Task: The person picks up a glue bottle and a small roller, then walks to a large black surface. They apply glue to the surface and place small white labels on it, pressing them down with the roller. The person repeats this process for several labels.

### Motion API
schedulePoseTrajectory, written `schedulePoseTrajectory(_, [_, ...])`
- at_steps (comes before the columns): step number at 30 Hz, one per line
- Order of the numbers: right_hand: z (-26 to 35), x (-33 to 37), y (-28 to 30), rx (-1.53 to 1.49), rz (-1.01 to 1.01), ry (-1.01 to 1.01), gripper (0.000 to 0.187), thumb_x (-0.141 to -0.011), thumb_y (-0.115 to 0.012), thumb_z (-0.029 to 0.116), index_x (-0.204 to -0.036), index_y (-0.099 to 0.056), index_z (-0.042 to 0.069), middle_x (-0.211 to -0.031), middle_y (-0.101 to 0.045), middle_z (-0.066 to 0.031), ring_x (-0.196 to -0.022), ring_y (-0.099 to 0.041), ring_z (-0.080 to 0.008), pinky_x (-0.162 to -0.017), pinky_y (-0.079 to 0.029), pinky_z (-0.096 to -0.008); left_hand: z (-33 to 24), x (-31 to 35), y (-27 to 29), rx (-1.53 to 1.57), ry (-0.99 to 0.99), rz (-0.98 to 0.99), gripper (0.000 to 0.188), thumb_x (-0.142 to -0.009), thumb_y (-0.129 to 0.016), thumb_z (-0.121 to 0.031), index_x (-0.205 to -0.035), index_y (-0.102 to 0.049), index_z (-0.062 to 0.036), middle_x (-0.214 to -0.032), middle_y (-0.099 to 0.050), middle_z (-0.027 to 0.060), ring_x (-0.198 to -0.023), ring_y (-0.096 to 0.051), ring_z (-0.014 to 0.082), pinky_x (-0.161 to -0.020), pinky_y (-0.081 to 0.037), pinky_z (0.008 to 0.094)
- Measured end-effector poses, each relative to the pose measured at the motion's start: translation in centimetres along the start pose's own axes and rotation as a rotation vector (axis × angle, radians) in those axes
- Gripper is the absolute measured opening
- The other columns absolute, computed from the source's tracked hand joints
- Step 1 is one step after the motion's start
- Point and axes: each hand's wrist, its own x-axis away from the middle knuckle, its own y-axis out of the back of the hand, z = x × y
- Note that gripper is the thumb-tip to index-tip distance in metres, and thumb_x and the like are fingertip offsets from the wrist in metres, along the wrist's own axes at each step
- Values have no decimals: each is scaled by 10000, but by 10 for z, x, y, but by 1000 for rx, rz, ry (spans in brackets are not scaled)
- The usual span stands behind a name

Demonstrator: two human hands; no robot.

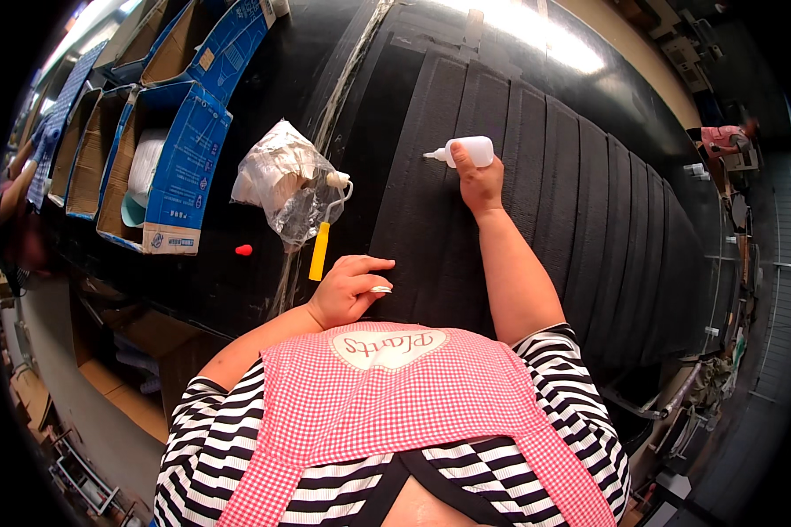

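Note:
My right hand [481,183] is wrapped round a white squeeze bottle [476,150] with a narrow nozzle. The bottle is tilted nearly flat, its tip pointing left over the dark strips. Below it lie several long black textured strips [523,220], side by side on the black table. My left hand [350,290] is low over the table at the strips' left edge. Its index finger points right while the other fingers are curled. A small white thing [380,289] shows at those fingers; its kind I cannot make out.
Left of the strips stand a yellow-handled roller [320,251] and a clear plastic bag [287,189] with pale contents. A small red cap [243,250] lies nearby. Blue cardboard boxes [183,171] line the far left. Another person [725,140] is at the far right.

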Motion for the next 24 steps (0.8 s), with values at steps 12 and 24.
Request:
schedulePoseTrajectory(12, [4,7,5,12,59,-8,343,-850,-767,341,-946,-686,21,-888,-709,-74,-807,-669,-169,-740,-532,-310,1,-2,0,4,-11,-3,83,-822,-703,-111,-903,-720,-113,-1202,-670,78,-1090,-611,258,-937,-427,388])
schedulePoseTrajectory(24, [12,22,8,19,109,-14,324,-842,-760,331,-909,-688,23,-863,-711,-77,-787,-672,-172,-728,-530,-312,2,-2,0,2,-16,6,118,-806,-709,-92,-923,-718,-106,-1204,-666,76,-1085,-611,261,-941,-429,387])
